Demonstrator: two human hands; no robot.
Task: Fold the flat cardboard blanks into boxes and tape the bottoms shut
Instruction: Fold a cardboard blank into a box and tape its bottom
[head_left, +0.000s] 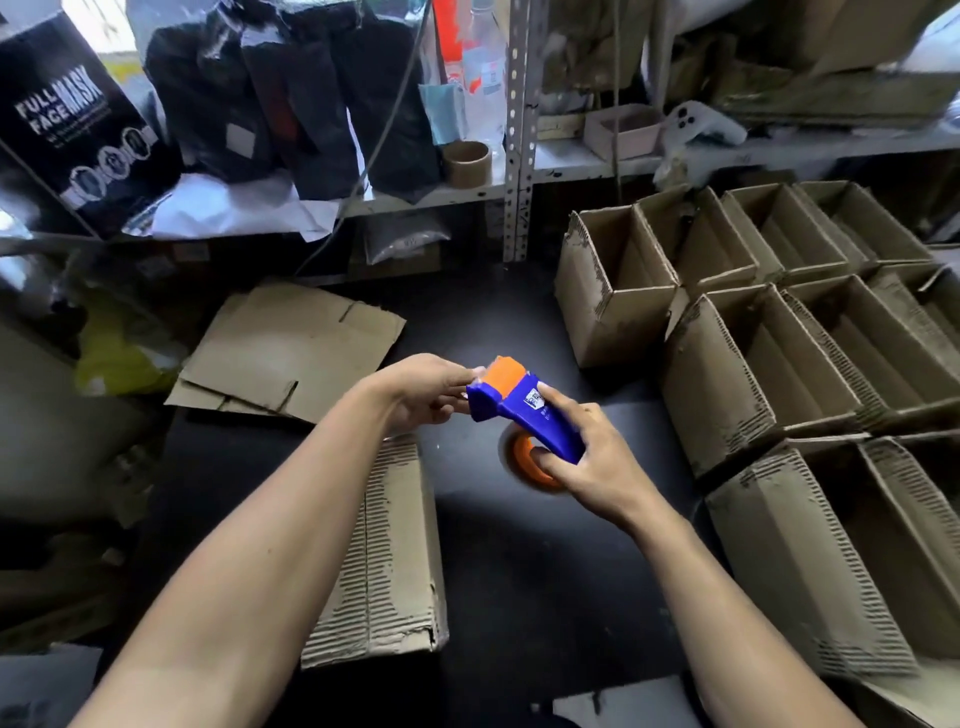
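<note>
A blue and orange tape dispenser (524, 413) hangs above the dark table (519, 545) at the centre. My right hand (592, 457) grips its blue body from the right, thumb by the orange roll core. My left hand (431, 395) pinches the dispenser's front end near the orange plate. A folded cardboard box (384, 561) lies on its side under my left forearm. Flat cardboard blanks (291, 348) lie stacked at the table's far left.
Several folded open boxes (779, 332) stand packed in rows along the right side. A metal shelf (415, 197) at the back holds black packages, a mask box, an empty tape core (466, 163) and a white controller (701, 124).
</note>
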